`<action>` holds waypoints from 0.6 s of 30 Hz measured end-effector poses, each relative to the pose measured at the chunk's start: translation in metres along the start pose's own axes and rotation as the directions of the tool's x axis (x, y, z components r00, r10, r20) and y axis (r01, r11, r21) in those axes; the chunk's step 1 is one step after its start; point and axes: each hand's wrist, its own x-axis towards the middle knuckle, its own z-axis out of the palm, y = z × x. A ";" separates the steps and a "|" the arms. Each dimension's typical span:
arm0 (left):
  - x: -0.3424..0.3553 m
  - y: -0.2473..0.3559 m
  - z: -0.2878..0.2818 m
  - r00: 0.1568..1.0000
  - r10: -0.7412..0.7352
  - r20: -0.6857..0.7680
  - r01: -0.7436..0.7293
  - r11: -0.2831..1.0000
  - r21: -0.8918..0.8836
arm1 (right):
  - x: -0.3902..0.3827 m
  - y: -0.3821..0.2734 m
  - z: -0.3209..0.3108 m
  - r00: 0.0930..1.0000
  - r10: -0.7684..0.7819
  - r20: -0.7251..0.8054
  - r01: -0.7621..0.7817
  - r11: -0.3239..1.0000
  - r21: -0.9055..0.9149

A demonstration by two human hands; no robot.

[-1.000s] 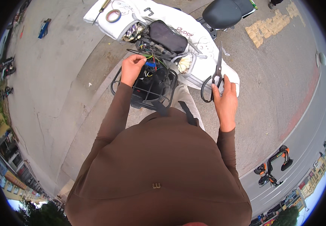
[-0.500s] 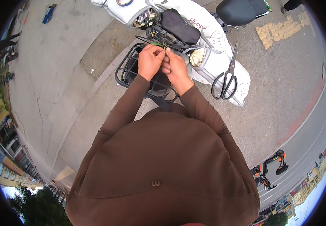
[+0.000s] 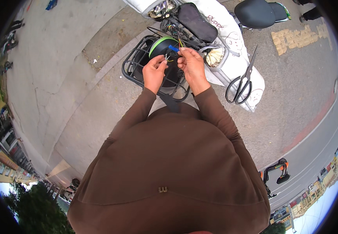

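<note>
My left hand (image 3: 154, 73) is closed in a pinch on thin wire ends (image 3: 166, 58) above a black wire basket (image 3: 128, 72). Facing it, my right hand (image 3: 192, 66) pinches thin yellow and red wires (image 3: 180, 41) that run down from the scooter's opened handlebar (image 3: 176, 27). A small blue piece (image 3: 173, 48), tape or a connector, sticks out by the right fingertips; which it is I cannot tell. Below and behind the fingers, a round black part with a bright green rim (image 3: 158, 43) rests in the basket.
Large black-handled scissors (image 3: 242, 82) lie on the scooter's white padded cover (image 3: 231, 37), right of my hands. A black oblong part (image 3: 197, 22) lies by the handlebar. A black seat (image 3: 256, 13) stands farther right, and a person's legs (image 3: 311, 15) show at the far right.
My hands, together half a second ago, have moved apart. The blue piece and the green-rimmed part now show plainly between and beyond them. The view has shifted slightly.
</note>
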 end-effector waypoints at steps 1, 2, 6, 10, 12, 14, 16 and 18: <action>0.002 -0.002 0.004 1.000 0.026 -0.014 -0.026 0.999 0.026 | 0.000 0.002 -0.001 1.000 -0.027 0.002 0.027 1.000 -0.011; 0.003 -0.003 0.007 0.998 0.052 -0.027 -0.051 0.997 0.053 | 0.000 0.003 -0.001 0.999 -0.045 -0.012 0.045 0.999 -0.023; 0.012 -0.018 0.014 0.996 0.021 -0.091 -0.019 0.999 0.029 | -0.003 0.005 0.002 0.994 -0.091 -0.053 0.089 0.995 -0.035; 0.012 -0.023 0.017 0.988 0.066 -0.138 -0.076 0.995 -0.068 | -0.002 0.008 0.005 0.990 -0.119 -0.079 0.117 0.993 -0.030; 0.007 -0.003 0.018 0.993 -0.030 -0.111 0.013 0.988 -0.152 | -0.001 0.010 0.006 0.987 -0.140 -0.084 0.136 0.989 -0.049; 0.005 0.009 0.018 0.994 -0.059 -0.093 0.035 0.969 -0.246 | 0.000 0.011 0.007 0.984 -0.163 -0.078 0.157 0.985 -0.074; 0.006 0.019 0.018 0.995 -0.081 -0.051 0.061 0.948 -0.311 | -0.001 0.011 0.008 0.980 -0.188 -0.065 0.181 0.978 -0.102; 0.011 0.026 0.012 0.995 -0.097 0.011 0.094 0.933 -0.347 | -0.001 0.010 0.011 0.977 -0.207 -0.047 0.200 0.972 -0.123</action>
